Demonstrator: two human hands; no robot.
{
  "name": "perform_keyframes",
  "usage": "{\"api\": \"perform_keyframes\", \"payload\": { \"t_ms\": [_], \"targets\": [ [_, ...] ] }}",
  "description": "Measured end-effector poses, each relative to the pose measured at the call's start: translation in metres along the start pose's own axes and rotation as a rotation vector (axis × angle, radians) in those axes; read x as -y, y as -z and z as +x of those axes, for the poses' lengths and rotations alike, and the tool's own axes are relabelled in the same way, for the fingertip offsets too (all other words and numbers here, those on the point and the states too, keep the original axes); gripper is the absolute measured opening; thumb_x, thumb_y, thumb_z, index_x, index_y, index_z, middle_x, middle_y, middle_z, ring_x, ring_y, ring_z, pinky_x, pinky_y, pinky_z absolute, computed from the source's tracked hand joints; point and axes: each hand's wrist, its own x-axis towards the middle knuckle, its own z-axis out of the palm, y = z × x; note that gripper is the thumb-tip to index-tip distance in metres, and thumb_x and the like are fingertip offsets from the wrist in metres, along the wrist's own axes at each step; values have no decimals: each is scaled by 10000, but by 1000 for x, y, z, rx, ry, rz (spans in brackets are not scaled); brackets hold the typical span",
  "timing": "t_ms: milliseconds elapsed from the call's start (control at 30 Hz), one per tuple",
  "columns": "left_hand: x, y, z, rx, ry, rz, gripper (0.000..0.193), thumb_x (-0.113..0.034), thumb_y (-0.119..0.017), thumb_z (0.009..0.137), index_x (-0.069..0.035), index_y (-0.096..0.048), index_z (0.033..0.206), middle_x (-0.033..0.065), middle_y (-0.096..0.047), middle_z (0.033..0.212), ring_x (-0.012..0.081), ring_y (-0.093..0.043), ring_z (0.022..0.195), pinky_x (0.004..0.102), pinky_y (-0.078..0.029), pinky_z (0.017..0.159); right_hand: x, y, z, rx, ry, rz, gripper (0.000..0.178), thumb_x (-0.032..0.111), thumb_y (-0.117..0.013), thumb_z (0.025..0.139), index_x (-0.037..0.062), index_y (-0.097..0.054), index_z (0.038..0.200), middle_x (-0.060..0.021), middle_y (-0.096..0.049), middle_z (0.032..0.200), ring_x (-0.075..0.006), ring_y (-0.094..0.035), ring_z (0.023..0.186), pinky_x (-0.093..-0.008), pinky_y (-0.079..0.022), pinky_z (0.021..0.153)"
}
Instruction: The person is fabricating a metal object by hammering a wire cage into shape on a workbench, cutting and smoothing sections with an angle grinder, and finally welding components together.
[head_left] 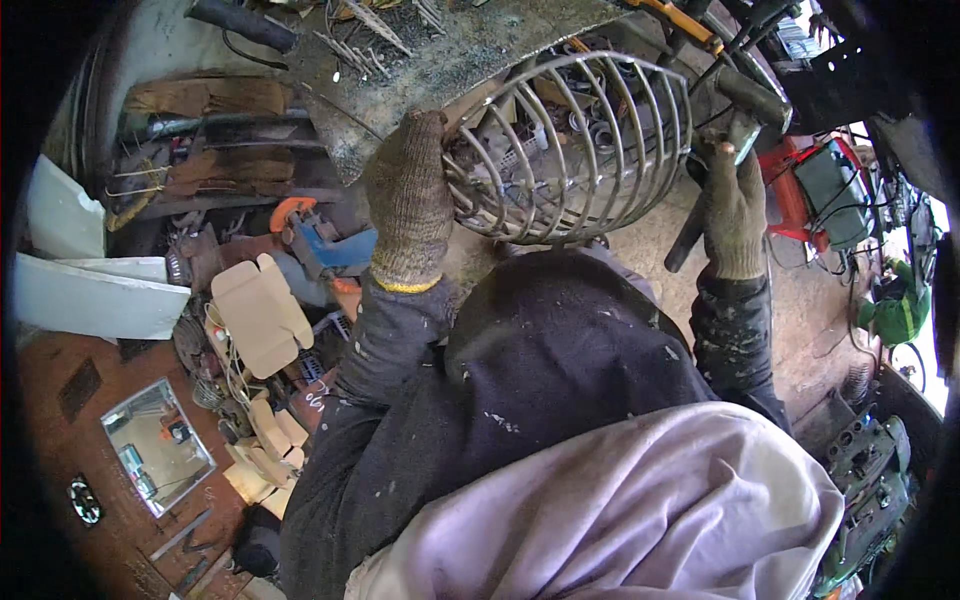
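Note:
A curved cage of welded metal bars (590,150) spans the middle of the view, its rounded side toward me. My left hand (410,195), in a dirty knitted glove with a yellow cuff edge, is closed around the cage's left end; its fingertips are hidden. On the right, my gloved right hand (737,210) grips a hammer (755,100). The hammer's head is up beyond the fingers, apart from the cage's right end, and its dark handle slants down to the left below the hand.
Behind the cage, a worn metal worktop (470,50) bears several thin rods. A red box (790,190) stands at the right. Leftward lie a blue and orange tool (330,248), cardboard (258,315), white panels (100,295) and a framed mirror (158,445). Dark machine parts (865,470) crowd the lower right.

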Motion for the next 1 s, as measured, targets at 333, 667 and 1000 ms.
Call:
{"api": "perform_keyframes", "payload": {
  "t_ms": [333, 667, 1000],
  "targets": [
    [2, -20, -6, 196, -343, 124, 351, -125, -610, 923, -57, -606, 1267, 121, -695, 1028, 261, -677, 882, 365, -524, 805, -7, -13, 1, 21, -218, 226, 483, 387, -594, 986, -11, -579, 1259, -43, -639, 1000, -88, -578, 844, -254, -483, 753],
    [-31, -6, 19, 740, 285, -738, 392, -234, -667, 911, 33, -619, 1194, 138, -700, 1055, 240, -690, 928, 365, -558, 836, 1, -19, 3, -42, -233, 330, 388, 297, -647, 954, -6, -598, 1192, -25, -634, 915, -80, -576, 775, -241, -483, 657],
    [-40, -9, 25, 679, 385, -776, 347, -229, -650, 924, 11, -628, 1173, 123, -706, 1013, 206, -694, 894, 339, -567, 779, -7, -21, 9, -43, -223, 237, 386, 325, -653, 951, 4, -620, 1163, -21, -638, 915, -79, -573, 768, -241, -479, 685]
  ]
}}
